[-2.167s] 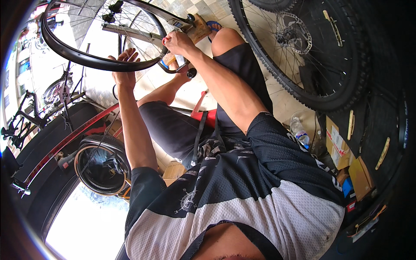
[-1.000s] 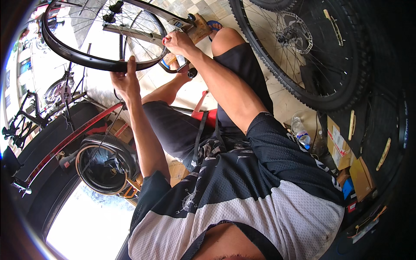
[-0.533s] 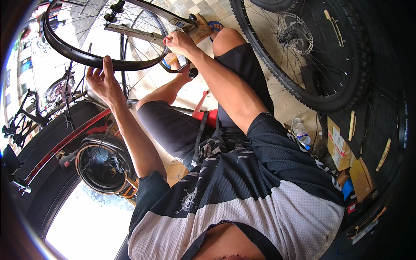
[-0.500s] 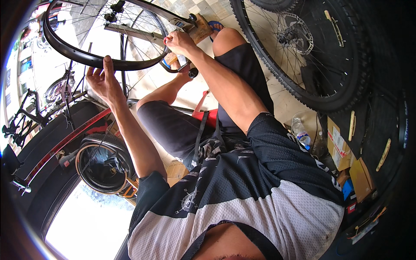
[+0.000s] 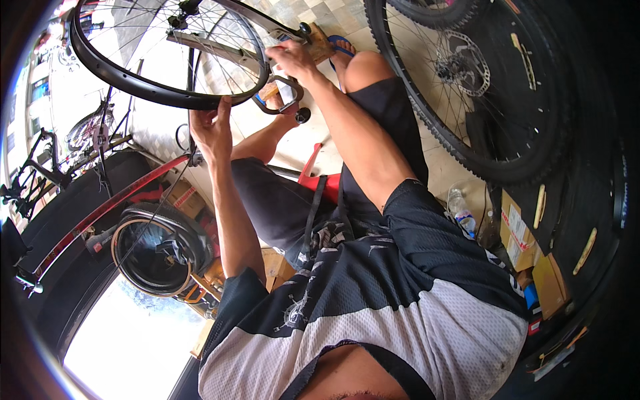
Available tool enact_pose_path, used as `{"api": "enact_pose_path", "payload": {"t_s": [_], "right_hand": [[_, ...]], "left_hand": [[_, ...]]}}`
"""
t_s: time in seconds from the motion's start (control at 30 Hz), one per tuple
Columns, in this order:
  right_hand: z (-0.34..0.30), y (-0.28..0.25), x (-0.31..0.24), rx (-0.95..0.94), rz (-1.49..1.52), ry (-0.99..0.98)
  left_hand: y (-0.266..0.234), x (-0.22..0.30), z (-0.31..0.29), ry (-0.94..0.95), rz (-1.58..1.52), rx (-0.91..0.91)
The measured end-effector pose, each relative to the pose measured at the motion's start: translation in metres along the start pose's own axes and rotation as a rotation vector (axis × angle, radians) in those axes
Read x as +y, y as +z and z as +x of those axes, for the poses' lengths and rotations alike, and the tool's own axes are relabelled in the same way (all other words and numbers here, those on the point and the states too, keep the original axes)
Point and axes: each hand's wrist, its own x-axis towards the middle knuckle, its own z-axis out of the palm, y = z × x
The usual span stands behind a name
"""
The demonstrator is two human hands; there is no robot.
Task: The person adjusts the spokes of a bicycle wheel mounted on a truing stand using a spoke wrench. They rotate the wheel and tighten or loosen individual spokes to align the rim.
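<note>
A bicycle wheel without a tyre, with a black rim (image 5: pixel 153 93) and thin spokes, sits at the upper left in a metal wheel stand (image 5: pixel 272 25). My left hand (image 5: pixel 212 137) is at the near side of the rim, its thumb and fingers closed on the edge. At the rim's right side my right hand (image 5: pixel 293 61) is raised, fingers bent together near the spokes. Whatever its fingertips hold is too small or hidden to name. Just below that hand is the stand's curved black arm (image 5: pixel 293 100) with a round knob.
A large wheel with a knobbly tyre (image 5: pixel 427 127) and disc rotor stands at the right. A plastic bottle (image 5: pixel 460 210) and cardboard boxes (image 5: pixel 517 230) lie nearer. To the left are a red bar (image 5: pixel 107 207), another wheel (image 5: pixel 120 260) and bicycle parts. A red stool (image 5: pixel 327 189) is beneath me.
My left hand has shifted right along the rim. My right hand has moved slightly right, and the red piece seen at its fingertips before no longer shows. The whole view has shifted slightly.
</note>
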Motion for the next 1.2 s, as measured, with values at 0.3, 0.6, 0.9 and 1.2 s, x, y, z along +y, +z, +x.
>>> {"api": "enact_pose_path", "payload": {"t_s": [0.3, 0.6, 0.9, 1.2], "right_hand": [[0.061, -0.007, 0.091, 0.397, -0.027, 0.225], [0.048, -0.019, 0.226, 0.013, -0.706, 0.329], [0.069, 0.013, 0.309, -0.318, 0.742, 0.278], [0.069, 0.022, 0.262, -0.229, 0.373, 0.376]], "left_hand": [[-0.065, -0.047, -0.048, -0.088, 0.269, -0.113], [-0.083, -0.092, -0.073, -0.195, 0.611, -0.069], [-0.088, -0.103, -0.063, -0.116, 0.564, -0.112], [-0.085, -0.106, -0.060, -0.065, 0.612, -0.153]]}}
